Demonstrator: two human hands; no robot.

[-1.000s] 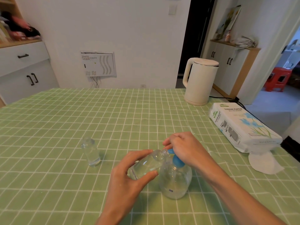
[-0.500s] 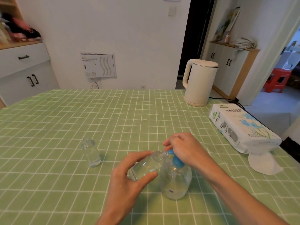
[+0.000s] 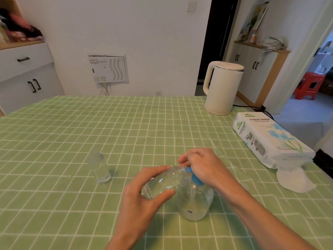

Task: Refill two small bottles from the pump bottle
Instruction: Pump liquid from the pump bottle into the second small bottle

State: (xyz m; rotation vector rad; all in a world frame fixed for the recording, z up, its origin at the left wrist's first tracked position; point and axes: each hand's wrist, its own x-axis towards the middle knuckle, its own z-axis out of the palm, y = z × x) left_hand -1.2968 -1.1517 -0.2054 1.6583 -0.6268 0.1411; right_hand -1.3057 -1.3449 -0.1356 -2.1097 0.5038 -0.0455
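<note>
— Where does the pump bottle point(image 3: 194, 201) stand?
— Upright on the surface point(image 3: 90, 123), which is covered with a green checked cloth. It is toward the near edge, a little right of the middle. The bottle is clear plastic with a blue pump head point(image 3: 195, 178).

— And the hands?
— The right hand point(image 3: 203, 168) lies over the pump head with its fingers curled down round it, the forearm coming in from the lower right. The left hand point(image 3: 142, 193) grips the tilted small bottle point(image 3: 162, 183), thumb along the underside and fingers curved over the body.

— How does that bottle lie?
— It slants, base down toward the left palm and neck raised to the blue spout, just under the right fingers. I cannot tell whether the neck and spout actually touch. Clear liquid shows inside it.

— The other one?
— The second small bottle point(image 3: 100, 168) stands upright on its own to the left, well apart from both hands, with clear liquid in its lower part. Its top is too blurred to make out.

— Anything else on the cloth?
— A cream kettle point(image 3: 222, 87) stands at the far right. A white tissue pack point(image 3: 270, 141) lies along the right edge, nearer than the kettle. A loose tissue sheet point(image 3: 295, 179) sticks out from under the pack's near end.
</note>
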